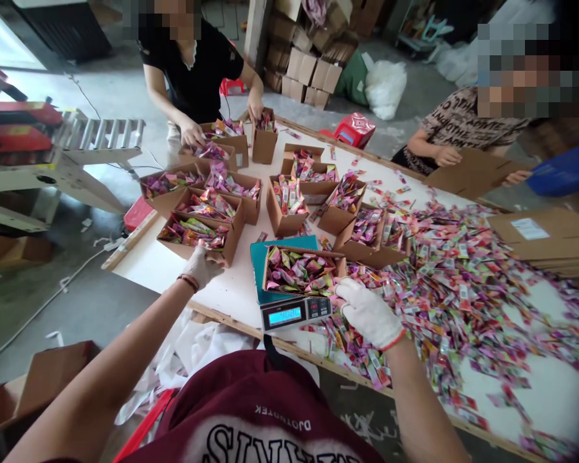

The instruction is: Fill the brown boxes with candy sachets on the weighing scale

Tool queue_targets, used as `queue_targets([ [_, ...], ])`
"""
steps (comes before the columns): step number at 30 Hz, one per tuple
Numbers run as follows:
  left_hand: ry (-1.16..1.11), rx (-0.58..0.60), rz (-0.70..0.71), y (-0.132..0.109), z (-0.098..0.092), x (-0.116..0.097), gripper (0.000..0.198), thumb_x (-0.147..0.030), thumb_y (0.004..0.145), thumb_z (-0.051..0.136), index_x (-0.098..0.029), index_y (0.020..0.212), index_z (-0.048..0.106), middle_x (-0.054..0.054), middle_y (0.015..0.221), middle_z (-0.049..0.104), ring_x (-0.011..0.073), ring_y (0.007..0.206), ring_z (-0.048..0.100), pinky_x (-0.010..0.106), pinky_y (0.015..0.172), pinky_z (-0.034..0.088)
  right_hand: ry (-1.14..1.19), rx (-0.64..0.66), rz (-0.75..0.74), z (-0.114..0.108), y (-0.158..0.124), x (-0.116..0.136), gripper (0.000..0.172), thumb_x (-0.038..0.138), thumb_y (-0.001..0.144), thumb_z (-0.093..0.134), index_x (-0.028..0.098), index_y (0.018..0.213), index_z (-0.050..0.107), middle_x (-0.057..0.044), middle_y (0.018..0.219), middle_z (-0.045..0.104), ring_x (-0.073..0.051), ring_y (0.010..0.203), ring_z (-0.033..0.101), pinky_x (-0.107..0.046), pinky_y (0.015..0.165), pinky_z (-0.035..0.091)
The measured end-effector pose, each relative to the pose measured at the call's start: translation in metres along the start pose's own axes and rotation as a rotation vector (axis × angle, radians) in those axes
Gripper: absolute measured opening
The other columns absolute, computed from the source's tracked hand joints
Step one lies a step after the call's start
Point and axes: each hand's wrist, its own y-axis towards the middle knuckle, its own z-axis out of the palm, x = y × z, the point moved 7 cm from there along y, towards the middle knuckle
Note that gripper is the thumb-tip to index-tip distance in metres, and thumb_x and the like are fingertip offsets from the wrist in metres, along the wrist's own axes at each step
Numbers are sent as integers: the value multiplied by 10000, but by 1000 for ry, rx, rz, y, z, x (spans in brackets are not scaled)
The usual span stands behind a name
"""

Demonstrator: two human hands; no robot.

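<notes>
My left hand (201, 268), in a white glove, is at the near side of a cardboard box (231, 247) filled with small packets. Its fingers are apart, and the fingertips appear to touch the box's lower edge. To the right, my gloved right hand (370, 313) is bent inward at the right end of another packet-filled box (296, 292). Its fingertips are close together, and whatever they hold is too small to make out. That second box rests on a teal-topped digital scale (259, 270) with a lit blue display (284, 316).
Several filled boxes (287, 222) stand on the white table (231, 289). A large heap of colourful packets (453, 289) spreads across the right side. Across the table, one person (188, 77) handles boxes; another person (468, 122) holds flat cardboard (470, 172). A roller conveyor (110, 135) stands left.
</notes>
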Motion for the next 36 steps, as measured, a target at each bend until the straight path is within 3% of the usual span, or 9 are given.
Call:
queue_targets([
  [3,210,113,-51,-41,9,15,522,-647,818,664,-138,919,616,112,899,662,274,862,669,425,774,556,19,-96,-7,-6,-4,-2,235,273,973,542,194,1153,671,-106,1298,662,-233,1180,641,-323,989,519],
  [6,410,169,389,-89,38,-13,462,-523,777,758,-149,1037,680,98,1018,694,269,1017,636,389,906,517,21,-135,-14,-9,-4,-2,216,280,1001,496,195,1067,684,-87,1154,713,-208,1070,670,-297,926,517],
  [11,778,392,1088,-178,127,-51,301,-445,892,620,-194,1003,743,118,1133,704,294,1142,609,420,1053,449,-91,-154,-9,-9,5,1,201,147,901,498,205,896,691,-50,901,729,-171,842,672,-241,772,489],
  [15,1339,771,1155,-207,186,5,386,-515,885,602,-195,1049,743,168,1091,706,321,1052,656,452,969,494,-98,-241,-26,-3,10,2,283,73,827,480,215,944,695,-51,923,739,-174,838,683,-242,757,483],
  [18,1784,746,1105,-192,202,51,652,-640,658,753,-124,1056,745,248,1061,701,433,1048,642,578,974,473,-125,-170,23,8,19,3,238,103,878,480,229,858,681,-32,858,730,-159,776,687,-225,694,462],
  [21,1965,718,1082,-176,209,71,543,-523,699,731,-108,1049,758,276,1062,699,444,1053,647,608,967,471,-134,-68,115,15,28,5,197,144,882,520,235,841,690,-29,868,738,-173,762,705,-231,659,470],
  [27,1965,713,1018,-139,186,88,373,-269,798,611,-167,1116,775,266,1032,723,388,987,697,535,888,532,422,-351,90,-2,22,-24,311,341,934,543,265,1195,693,-71,1224,730,-226,1113,697,-333,996,545],
  [32,1875,664,933,-99,103,91,537,-340,781,638,-283,1310,714,230,1201,719,402,1130,668,537,980,514,686,-475,368,13,27,-125,422,500,887,544,219,1162,697,-97,1204,742,-248,1087,722,-377,1008,570],
  [36,1753,709,833,-82,39,64,592,-457,771,631,-479,1363,632,97,1204,747,353,1105,690,511,953,521,729,-471,478,20,77,-182,464,503,836,508,173,1107,688,-123,1187,747,-245,1110,717,-349,1014,553],
])
